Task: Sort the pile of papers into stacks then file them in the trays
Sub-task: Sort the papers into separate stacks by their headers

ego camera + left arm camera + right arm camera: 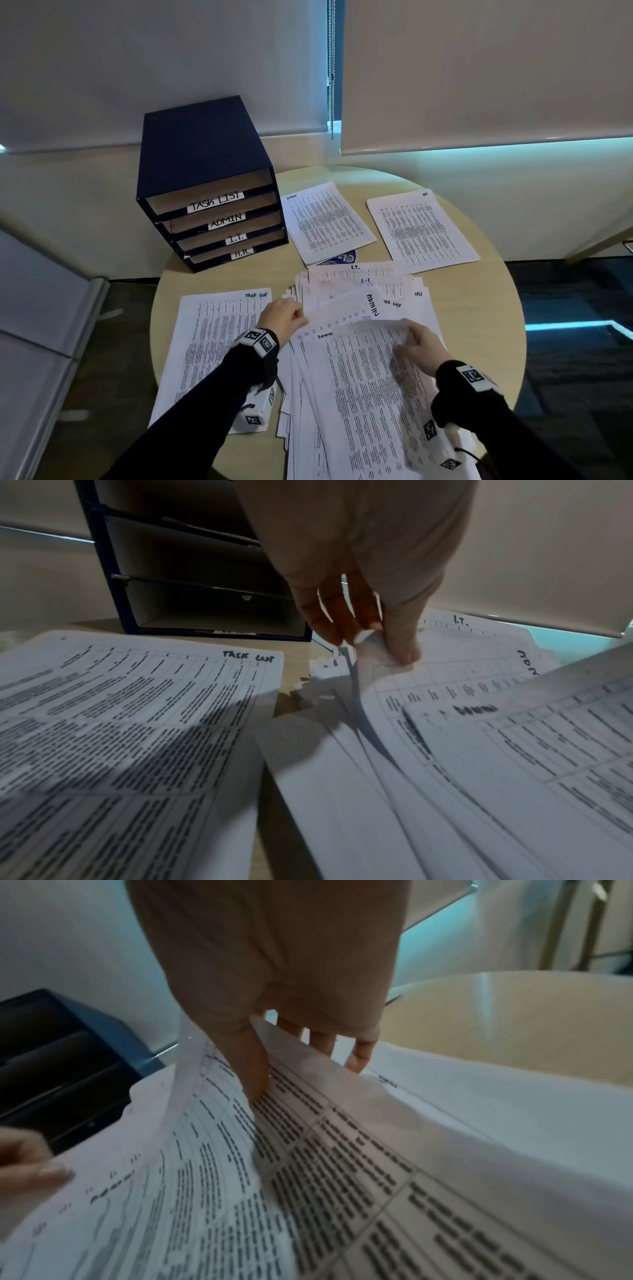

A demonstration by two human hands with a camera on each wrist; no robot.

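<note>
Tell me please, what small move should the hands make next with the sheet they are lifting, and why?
Probably carry the lifted sheet to the ADMIN stack behind the pile. The right hand and left hand both pinch its edge, it is marked ADMIN, and it is already raised off the unsorted pile.

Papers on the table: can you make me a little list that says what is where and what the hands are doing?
trays: blue rack, labelled TASK LIST, ADMIN, I.T., H.R.; slots look empty
sorted stacks: task list, admin, third stack, label unreadable
pile: unsorted, in the middle
left hand: pinches a sheet corner
right hand: lifts an admin sheet
table: round, tan
</note>
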